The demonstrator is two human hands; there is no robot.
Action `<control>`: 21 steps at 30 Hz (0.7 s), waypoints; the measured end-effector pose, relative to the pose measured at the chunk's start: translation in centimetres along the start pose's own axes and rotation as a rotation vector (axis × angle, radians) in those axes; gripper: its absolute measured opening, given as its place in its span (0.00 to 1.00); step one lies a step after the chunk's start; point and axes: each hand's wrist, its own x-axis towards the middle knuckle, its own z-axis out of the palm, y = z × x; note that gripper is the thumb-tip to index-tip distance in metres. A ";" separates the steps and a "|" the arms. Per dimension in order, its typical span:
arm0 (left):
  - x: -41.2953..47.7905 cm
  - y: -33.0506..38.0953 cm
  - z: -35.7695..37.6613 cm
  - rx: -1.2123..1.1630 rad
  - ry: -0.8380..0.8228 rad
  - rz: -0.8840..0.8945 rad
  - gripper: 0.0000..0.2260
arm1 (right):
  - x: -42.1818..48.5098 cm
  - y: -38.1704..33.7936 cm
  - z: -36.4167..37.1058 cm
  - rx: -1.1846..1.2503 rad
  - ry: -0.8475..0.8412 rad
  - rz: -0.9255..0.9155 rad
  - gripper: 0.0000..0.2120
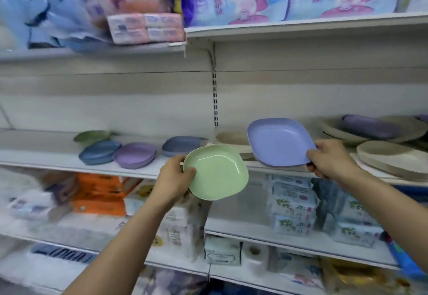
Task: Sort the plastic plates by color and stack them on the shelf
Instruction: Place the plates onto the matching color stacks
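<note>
Piles sit left on the shelf (pixel 46 153): green pile (pixel 91 136), blue pile (pixel 99 152), purple pile (pixel 135 155). The left hand (pixel 174 179) grips a green plate (pixel 217 172) by its rim in front of the shelf. The right hand (pixel 328 159) pinches a tilted purple plate (pixel 280 143) by one edge, so it may slip.

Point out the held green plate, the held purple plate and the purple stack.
green plate (pixel 217 172): head view, inner base.
held purple plate (pixel 278 143): head view, inner base.
purple stack (pixel 135 154): head view, top plate.
</note>
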 end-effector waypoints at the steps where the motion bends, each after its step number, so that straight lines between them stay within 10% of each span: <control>1: 0.0 -1.0 -1.5 -0.009 0.002 -0.020 0.10 | -0.2 -0.8 1.7 0.004 -0.016 -0.013 0.08; 21: 9.3 -13.9 -23.5 0.094 0.035 -0.103 0.11 | 2.1 -13.7 28.4 0.036 -0.052 0.114 0.08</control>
